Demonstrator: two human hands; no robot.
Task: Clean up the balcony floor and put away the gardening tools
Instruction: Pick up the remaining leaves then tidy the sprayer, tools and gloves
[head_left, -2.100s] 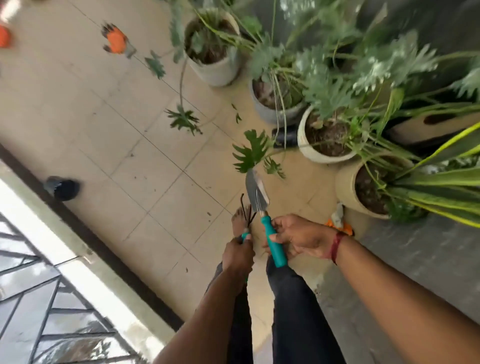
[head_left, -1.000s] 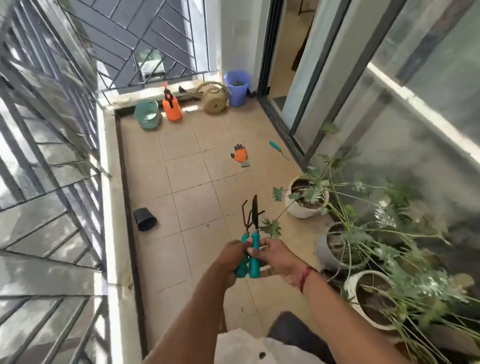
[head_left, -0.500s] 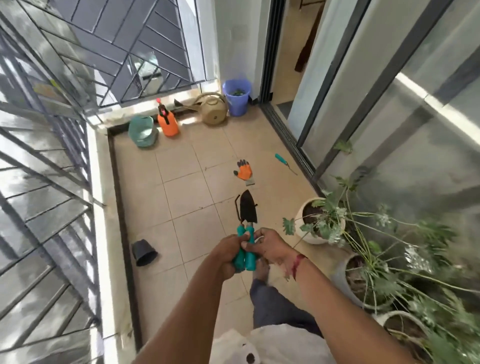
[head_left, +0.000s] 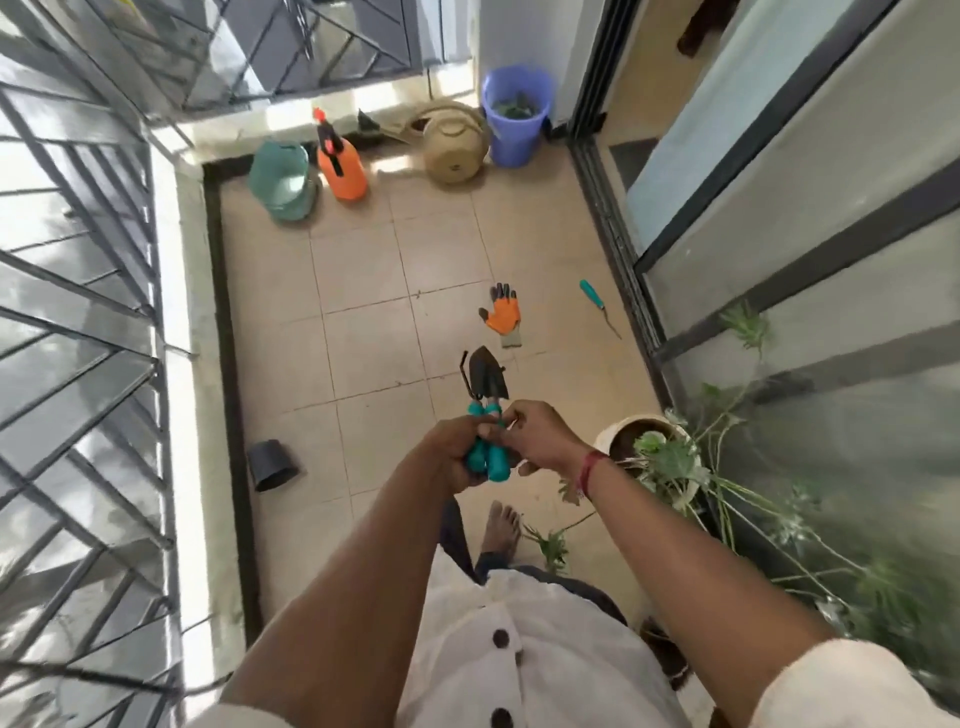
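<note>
Teal-handled trowel (head_left: 488, 378) and hand rake (head_left: 465, 375): two tools held side by side in front of the body, above the tiled floor (head_left: 363, 322), with their heads pointing away from the person. The left hand (head_left: 454, 457) is wrapped round both handles from the left. The right hand (head_left: 537, 436) curls its fingers onto the upper part of the handles from the right, with a red thread (head_left: 588, 470) at its wrist. Below the hands, one bare foot (head_left: 501, 527) stands on the tiles.

Ahead on the floor lies one orange-and-black glove (head_left: 503, 314). Apart from it, beside the door track (head_left: 618, 270), lies one small teal-handled tool (head_left: 597, 304). To the left, one black pot (head_left: 272, 465) lies on its side close to the kerb under the railing (head_left: 78, 322).

Four containers stand along the far wall: one green bucket (head_left: 283, 182), one orange sprayer (head_left: 340, 166) just beside it, one beige watering can (head_left: 457, 145), and one blue bucket (head_left: 516, 114) with green cuttings inside.

To the right stands one white pot (head_left: 605, 435) with a leafy plant (head_left: 670, 460). The greenery behind it is blurred, so its pots cannot be counted. Thin stems lean out over the tiles near the foot.
</note>
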